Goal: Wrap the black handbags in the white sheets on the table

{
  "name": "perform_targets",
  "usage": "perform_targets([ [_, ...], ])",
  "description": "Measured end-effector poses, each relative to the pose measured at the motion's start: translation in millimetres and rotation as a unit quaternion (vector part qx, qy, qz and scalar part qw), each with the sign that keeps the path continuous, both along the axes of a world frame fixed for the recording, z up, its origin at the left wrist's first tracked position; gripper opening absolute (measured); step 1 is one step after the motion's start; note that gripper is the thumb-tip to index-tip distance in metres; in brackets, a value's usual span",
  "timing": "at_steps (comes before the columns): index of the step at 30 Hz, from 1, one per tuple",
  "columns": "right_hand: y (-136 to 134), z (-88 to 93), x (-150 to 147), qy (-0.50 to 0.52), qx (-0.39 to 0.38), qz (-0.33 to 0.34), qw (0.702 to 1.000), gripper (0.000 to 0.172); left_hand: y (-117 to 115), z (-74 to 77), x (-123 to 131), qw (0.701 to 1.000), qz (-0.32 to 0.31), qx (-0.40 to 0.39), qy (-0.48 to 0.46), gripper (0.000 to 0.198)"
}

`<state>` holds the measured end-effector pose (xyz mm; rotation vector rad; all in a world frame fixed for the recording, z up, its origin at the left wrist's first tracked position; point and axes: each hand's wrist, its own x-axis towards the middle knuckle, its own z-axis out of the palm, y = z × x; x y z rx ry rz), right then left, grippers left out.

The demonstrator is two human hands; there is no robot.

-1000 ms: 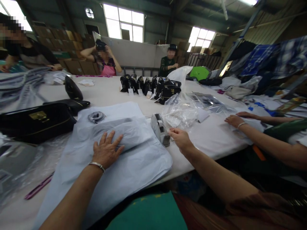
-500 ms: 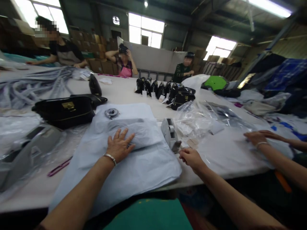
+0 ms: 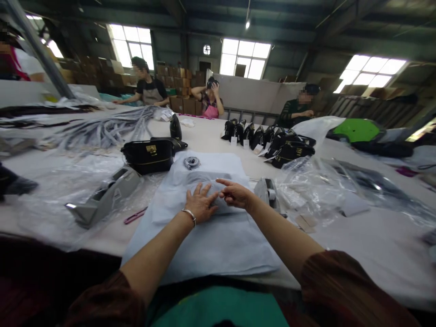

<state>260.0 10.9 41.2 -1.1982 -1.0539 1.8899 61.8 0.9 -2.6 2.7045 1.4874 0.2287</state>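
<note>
My left hand (image 3: 200, 204), with a bangle on its wrist, lies flat with spread fingers on a bundle folded in white tissue paper (image 3: 200, 245). Over the same bundle, my right hand (image 3: 235, 194) comes in beside the left fingertips. Its index finger points left while the other fingers curl in; whatever may be between them is too small to make out. A grey coiled strap (image 3: 191, 163) rests on the paper beyond the bundle. To the right of the paper stands a grey tape dispenser (image 3: 267, 193), partly behind my right forearm.
At the left are a larger grey tape dispenser (image 3: 105, 197), pink snips (image 3: 135, 215) and a black handbag (image 3: 150, 156). Several tagged black bags (image 3: 265, 138) stand further back. Clear plastic bags (image 3: 309, 184) lie at the right. People sit across the table.
My right hand has moved left from the tape dispenser to the bundle. My left hand stays flat on the paper. The view has turned left, and the neighbour's hands at the right are out of view.
</note>
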Motion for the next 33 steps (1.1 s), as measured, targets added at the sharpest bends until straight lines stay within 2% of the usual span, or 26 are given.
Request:
perform_targets([
  [4, 15, -4.2, -3, -0.065, -0.031, -0.020, 0.997, 0.078, 0, 2.4, 1, 1.000, 0.000, -0.002, 0.002, 0.061],
  [8, 19, -5.0, -4, -0.085, -0.029, -0.023, 0.996, 0.077, 1, 7.7, 2, 1.000, -0.010, 0.022, 0.009, 0.061],
  [13, 24, -11.7, -2, -0.108, -0.018, -0.012, 0.994, 0.077, 11, 15.8, 0, 0.994, -0.083, 0.065, 0.013, 0.061],
  [18, 26, -15.2, -1, -0.119, -0.006, -0.009, 0.993, 0.077, 25, 17.5, -2, 0.984, -0.163, 0.070, 0.038, 0.059],
  [25, 31, -12.8, -1, -0.203, 0.023, 0.021, 0.979, 0.081, 30, 15.4, -4, 0.983, -0.170, 0.049, 0.038, 0.058],
  [29, 39, -12.7, -3, -0.313, 0.085, 0.030, 0.946, 0.077, 30, 15.3, -5, 0.985, -0.165, 0.040, 0.028, 0.057],
  [31, 44, -13.0, -2, -0.391, 0.158, 0.021, 0.907, 0.072, 30, 15.2, -6, 0.985, -0.165, 0.038, 0.023, 0.057],
  [33, 48, -13.4, 2, -0.467, 0.230, 0.001, 0.854, 0.072, 30, 14.7, -6, 0.986, -0.163, 0.034, 0.018, 0.057],
])
